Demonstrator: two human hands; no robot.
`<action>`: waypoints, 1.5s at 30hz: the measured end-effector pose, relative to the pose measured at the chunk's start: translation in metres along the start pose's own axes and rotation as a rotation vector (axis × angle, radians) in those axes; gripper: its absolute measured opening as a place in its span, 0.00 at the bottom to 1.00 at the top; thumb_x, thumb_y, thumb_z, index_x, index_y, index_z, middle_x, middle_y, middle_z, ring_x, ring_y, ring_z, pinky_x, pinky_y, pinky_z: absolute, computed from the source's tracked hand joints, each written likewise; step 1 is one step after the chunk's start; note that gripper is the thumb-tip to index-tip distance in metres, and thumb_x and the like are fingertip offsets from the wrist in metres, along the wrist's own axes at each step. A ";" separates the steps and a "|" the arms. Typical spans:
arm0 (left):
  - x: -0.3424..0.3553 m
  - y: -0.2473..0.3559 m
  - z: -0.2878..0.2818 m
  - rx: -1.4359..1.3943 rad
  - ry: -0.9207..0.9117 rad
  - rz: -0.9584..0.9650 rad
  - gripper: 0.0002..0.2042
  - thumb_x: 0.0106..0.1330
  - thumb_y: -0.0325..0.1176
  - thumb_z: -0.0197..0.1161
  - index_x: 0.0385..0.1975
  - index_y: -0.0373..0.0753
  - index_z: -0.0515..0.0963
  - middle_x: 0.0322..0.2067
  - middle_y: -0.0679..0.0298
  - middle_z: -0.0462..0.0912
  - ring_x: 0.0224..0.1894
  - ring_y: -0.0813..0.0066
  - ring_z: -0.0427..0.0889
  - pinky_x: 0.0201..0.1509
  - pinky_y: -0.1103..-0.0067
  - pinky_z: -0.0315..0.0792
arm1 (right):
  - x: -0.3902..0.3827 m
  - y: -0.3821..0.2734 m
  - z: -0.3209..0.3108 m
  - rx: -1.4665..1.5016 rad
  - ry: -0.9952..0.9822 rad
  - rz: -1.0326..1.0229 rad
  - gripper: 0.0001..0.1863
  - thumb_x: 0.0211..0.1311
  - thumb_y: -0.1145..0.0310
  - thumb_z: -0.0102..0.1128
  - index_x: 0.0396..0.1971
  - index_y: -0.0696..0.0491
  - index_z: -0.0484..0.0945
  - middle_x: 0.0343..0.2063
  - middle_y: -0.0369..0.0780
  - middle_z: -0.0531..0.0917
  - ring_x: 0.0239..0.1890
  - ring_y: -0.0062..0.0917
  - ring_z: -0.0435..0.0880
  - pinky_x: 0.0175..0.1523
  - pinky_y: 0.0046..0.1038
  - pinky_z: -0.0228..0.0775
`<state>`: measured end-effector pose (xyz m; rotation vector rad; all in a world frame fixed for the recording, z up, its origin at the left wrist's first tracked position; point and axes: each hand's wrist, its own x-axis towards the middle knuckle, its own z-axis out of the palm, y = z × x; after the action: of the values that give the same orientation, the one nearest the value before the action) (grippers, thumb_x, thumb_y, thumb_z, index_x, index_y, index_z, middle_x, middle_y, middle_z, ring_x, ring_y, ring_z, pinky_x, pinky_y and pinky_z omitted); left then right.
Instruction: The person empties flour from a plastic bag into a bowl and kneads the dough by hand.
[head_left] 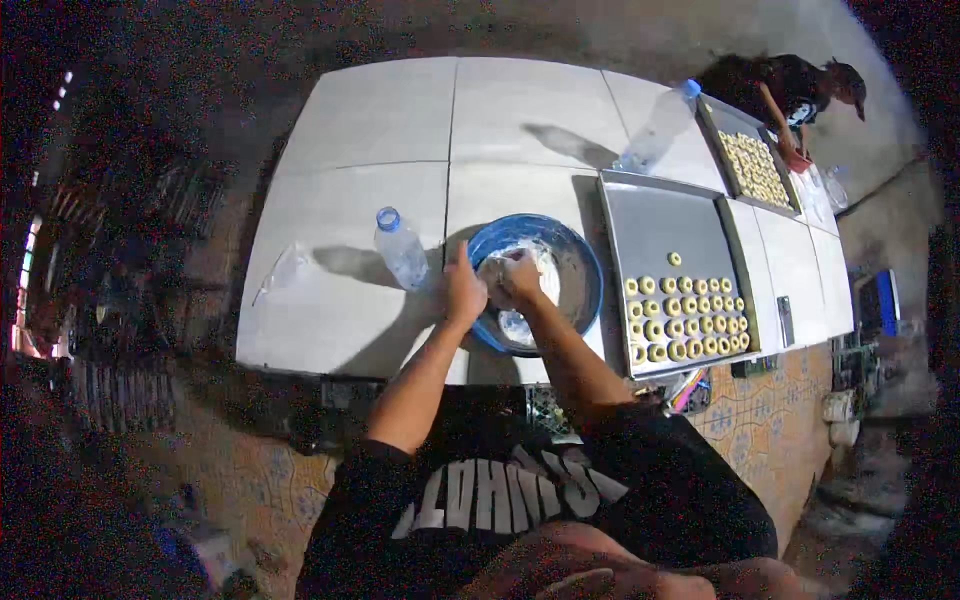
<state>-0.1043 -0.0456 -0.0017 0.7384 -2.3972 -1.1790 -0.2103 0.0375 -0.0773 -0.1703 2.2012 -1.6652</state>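
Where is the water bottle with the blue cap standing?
In the head view, the water bottle stands upright on the white table, just left of the blue bowl and the left hand.

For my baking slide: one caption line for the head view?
Both hands work dough in a blue bowl beside a tray of rings.

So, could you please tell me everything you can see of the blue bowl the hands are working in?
The blue bowl is round and wide, plastic by the look of it, standing upright on the white tiled table near its front edge. Its inside is smeared with pale flour or dough, and a pale lump of dough sits in it. The left hand rests at its left rim; the right hand is inside, on the dough. A clear water bottle stands to its left, and a metal baking tray of small rings lies to its right.
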 end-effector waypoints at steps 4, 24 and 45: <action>-0.005 0.014 -0.014 0.087 -0.090 -0.104 0.31 0.54 0.17 0.51 0.62 0.37 0.58 0.43 0.38 0.76 0.45 0.41 0.77 0.50 0.59 0.70 | -0.041 -0.005 -0.033 0.472 -0.151 0.197 0.15 0.53 0.71 0.60 0.41 0.58 0.70 0.31 0.45 0.80 0.28 0.29 0.83 0.28 0.29 0.78; 0.008 -0.025 -0.010 0.063 -0.197 0.133 0.29 0.59 0.23 0.52 0.63 0.35 0.55 0.48 0.37 0.72 0.46 0.42 0.76 0.48 0.61 0.71 | -0.088 -0.037 -0.012 -1.104 -0.041 -0.626 0.23 0.61 0.63 0.47 0.55 0.57 0.65 0.38 0.55 0.76 0.32 0.48 0.81 0.37 0.46 0.74; 0.041 -0.076 0.026 -0.017 0.164 0.334 0.21 0.58 0.18 0.52 0.55 0.32 0.65 0.50 0.48 0.72 0.51 0.52 0.73 0.59 0.68 0.65 | -0.053 -0.010 -0.013 -0.491 -0.205 -0.309 0.29 0.46 0.58 0.66 0.47 0.59 0.73 0.42 0.51 0.80 0.47 0.41 0.78 0.51 0.38 0.68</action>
<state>-0.1285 -0.0929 -0.0748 0.3904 -2.2595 -0.9612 -0.1668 0.0627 -0.0528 -0.8077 2.4677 -1.1398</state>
